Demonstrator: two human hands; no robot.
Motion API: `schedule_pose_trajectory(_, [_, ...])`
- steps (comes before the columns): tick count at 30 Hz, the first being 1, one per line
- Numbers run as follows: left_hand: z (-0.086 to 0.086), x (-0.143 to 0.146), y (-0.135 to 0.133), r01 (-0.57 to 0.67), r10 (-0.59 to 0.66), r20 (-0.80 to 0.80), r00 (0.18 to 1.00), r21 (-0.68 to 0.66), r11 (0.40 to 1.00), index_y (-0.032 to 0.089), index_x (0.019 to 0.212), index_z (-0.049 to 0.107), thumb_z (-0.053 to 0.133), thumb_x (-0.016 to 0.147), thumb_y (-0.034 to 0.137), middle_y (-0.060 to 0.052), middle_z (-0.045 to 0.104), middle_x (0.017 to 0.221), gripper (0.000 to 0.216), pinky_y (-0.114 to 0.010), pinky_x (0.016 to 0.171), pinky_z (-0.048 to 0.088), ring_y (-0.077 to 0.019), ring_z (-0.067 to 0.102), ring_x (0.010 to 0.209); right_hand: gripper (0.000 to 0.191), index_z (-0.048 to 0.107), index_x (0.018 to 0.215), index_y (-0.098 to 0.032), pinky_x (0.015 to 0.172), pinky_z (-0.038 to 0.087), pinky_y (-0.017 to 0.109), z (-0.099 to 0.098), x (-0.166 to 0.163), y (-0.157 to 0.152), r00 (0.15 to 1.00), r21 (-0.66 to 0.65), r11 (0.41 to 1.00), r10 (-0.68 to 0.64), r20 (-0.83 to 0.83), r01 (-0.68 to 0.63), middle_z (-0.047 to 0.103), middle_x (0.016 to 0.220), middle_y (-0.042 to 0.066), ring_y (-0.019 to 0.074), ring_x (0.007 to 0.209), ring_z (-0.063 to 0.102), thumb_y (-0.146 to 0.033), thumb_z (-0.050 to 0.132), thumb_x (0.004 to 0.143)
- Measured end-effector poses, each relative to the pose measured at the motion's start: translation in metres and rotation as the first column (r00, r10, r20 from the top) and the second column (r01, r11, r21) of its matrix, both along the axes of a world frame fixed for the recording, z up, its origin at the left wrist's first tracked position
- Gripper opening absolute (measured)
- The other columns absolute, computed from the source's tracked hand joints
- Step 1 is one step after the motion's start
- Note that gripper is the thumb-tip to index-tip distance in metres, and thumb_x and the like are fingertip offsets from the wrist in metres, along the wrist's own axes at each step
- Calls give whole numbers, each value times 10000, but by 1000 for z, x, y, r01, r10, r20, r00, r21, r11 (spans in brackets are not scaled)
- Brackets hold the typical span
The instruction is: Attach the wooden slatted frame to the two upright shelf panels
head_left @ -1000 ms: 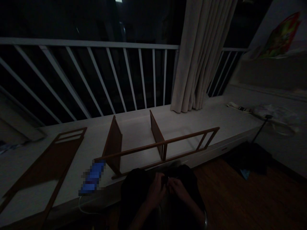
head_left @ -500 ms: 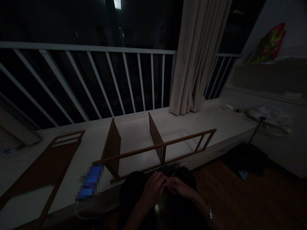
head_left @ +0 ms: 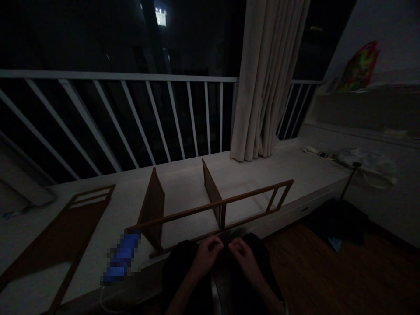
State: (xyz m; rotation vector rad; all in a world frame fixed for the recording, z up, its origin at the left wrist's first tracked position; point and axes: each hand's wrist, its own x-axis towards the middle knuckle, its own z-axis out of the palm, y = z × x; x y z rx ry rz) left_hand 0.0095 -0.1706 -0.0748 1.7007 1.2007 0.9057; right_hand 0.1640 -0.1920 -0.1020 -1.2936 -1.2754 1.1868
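My left hand (head_left: 208,253) is above my lap, with its thumb and fingers curled into a pinch. A small gap to the right, my right hand (head_left: 244,258) is curled in the same way. Whatever is between the fingertips, if anything, is too small and dark to make out. Just beyond both hands, a brown wooden shelf frame (head_left: 188,213) lies on its side on the white window ledge (head_left: 183,188). Two upright panels, a left panel (head_left: 153,197) and a middle panel (head_left: 211,190), stand within it. Neither hand touches the frame.
A second brown wooden panel (head_left: 59,232) lies flat at the left. Beside it is a blurred blue screen (head_left: 121,258) with a white cable (head_left: 103,299). White railing (head_left: 147,78) and a beige curtain (head_left: 257,87) stand behind. A black bag (head_left: 344,223) rests on the wooden floor.
My hands were together at the fingertips and have now moved apart, the right hand shifting a little to the right. The view has tilted up slightly. The wooden frame has stayed put.
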Motion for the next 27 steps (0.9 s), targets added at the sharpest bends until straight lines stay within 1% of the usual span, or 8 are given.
schedule_pose_trajectory(2, [2,1,4,17,-17,-13,1000,12,1000,146,739,549,439,759,309,-22,561,743,197,-248,711,387,-139,503,749,383,524,967,-187,655,384,239,14,1,-1,995,142,988,-68,78,57,547,811,35,141,706,493,-470,503,711])
schedule_pose_trajectory(4, [7,3,5,63,-62,-23,998,35,997,151,756,545,441,759,288,-24,548,769,172,-257,739,383,-139,497,772,344,534,986,-204,773,367,260,25,0,-4,992,220,975,14,123,-41,541,957,56,172,871,486,-444,457,750])
schedule_pose_trajectory(6, [13,6,4,88,-85,-40,996,81,993,154,756,535,441,759,263,-27,518,801,144,-263,762,379,-138,484,799,328,542,961,-197,732,383,253,29,-2,-5,986,187,973,109,130,-132,561,864,41,159,804,507,-436,403,785])
schedule_pose_trajectory(9, [23,6,1,116,-106,-83,991,122,986,160,748,512,421,767,229,-39,462,874,116,-265,795,373,-140,454,870,345,536,876,-171,556,383,215,23,-4,-4,976,96,972,212,48,-216,521,653,-8,101,560,472,-461,366,797])
schedule_pose_trajectory(14, [45,2,-2,250,-233,-164,959,95,964,168,770,483,370,793,233,-44,430,917,133,-262,813,377,-129,442,882,345,520,688,-148,450,321,184,21,0,5,942,53,944,329,-61,-327,494,591,-17,58,458,397,-467,421,771])
schedule_pose_trajectory(18, [71,8,-1,155,-74,-273,959,287,945,192,960,449,419,755,215,-60,427,999,208,-317,853,347,-169,402,957,326,517,699,-154,442,321,188,33,1,19,983,96,988,130,-133,-117,471,526,-32,63,440,393,-471,459,747])
schedule_pose_trajectory(21, [92,13,9,92,59,-326,944,431,898,193,1038,425,426,734,177,-69,435,1023,305,-359,875,314,-196,382,988,298,522,736,-158,467,345,191,43,-5,34,979,168,984,-21,-203,56,498,556,-27,71,469,422,-449,464,753])
schedule_pose_trajectory(27, [118,8,62,142,117,-400,909,561,816,191,1050,462,420,707,107,-69,427,1077,356,-346,871,308,-193,375,1029,299,533,781,-143,503,387,203,53,-27,61,950,238,944,-165,-266,230,555,664,19,84,524,465,-428,443,769])
